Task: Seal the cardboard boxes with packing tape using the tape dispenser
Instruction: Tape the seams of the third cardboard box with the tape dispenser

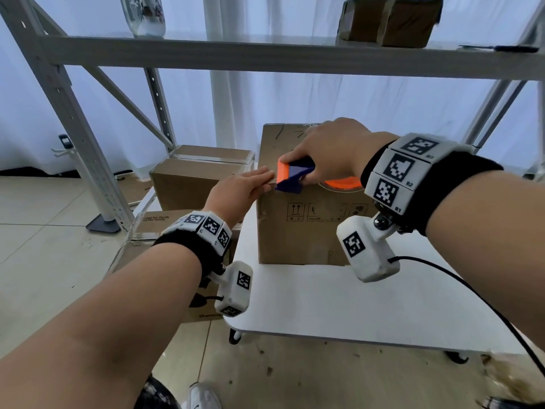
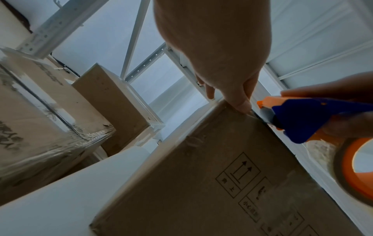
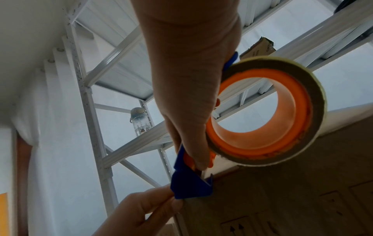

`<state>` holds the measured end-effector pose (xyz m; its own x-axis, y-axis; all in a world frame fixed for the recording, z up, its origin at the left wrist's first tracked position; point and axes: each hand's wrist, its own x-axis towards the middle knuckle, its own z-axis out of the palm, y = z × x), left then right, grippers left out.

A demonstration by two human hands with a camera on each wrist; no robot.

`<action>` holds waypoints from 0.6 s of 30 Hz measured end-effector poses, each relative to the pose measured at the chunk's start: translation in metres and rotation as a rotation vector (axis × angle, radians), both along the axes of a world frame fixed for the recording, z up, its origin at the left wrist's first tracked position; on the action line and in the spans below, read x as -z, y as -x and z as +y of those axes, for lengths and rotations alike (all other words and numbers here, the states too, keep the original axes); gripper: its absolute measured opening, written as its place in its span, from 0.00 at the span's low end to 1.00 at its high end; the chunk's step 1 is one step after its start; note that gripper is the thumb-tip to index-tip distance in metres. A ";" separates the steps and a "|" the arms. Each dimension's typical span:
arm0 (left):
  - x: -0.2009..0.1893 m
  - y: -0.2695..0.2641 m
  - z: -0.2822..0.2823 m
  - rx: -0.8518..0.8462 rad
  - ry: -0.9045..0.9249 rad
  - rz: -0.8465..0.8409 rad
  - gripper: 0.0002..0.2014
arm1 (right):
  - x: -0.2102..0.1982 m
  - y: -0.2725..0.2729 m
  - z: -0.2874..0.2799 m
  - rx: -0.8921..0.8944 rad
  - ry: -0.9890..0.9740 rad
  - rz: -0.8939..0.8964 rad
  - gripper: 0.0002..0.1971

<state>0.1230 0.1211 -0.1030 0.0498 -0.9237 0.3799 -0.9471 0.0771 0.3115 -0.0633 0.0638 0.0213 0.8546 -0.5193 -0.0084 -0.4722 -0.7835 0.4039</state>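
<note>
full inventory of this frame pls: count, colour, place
cardboard box: 1, brown, on the white table, being taped
tape dispenser: 1, blue and orange, at the box's top near edge
tape roll: 1, clear tape on an orange hub, on the dispenser
table: 1, white, on castors
other boxes: at least 3, brown, on the floor left of the table
shelf box: 1, brown, on the upper shelf
bottle: 1, clear, on the upper shelf at left
shelving rack: 1, white metal, behind the table
left hand: fingers straight, pressing on the box's top edge
right hand: grips the dispenser
</note>
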 end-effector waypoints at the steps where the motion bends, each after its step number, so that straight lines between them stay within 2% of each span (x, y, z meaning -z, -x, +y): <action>1: 0.000 0.001 0.001 -0.023 -0.002 -0.021 0.20 | -0.001 0.005 -0.001 0.008 -0.009 0.007 0.26; 7: -0.001 0.011 0.000 -0.070 -0.009 -0.062 0.20 | 0.004 0.040 -0.012 0.089 0.005 0.033 0.26; 11: -0.001 0.018 -0.001 -0.113 -0.021 -0.177 0.21 | 0.006 0.038 -0.018 0.080 -0.012 0.009 0.25; 18: -0.005 0.054 -0.022 0.013 -0.027 -0.200 0.21 | 0.012 0.043 -0.019 0.094 -0.051 -0.037 0.26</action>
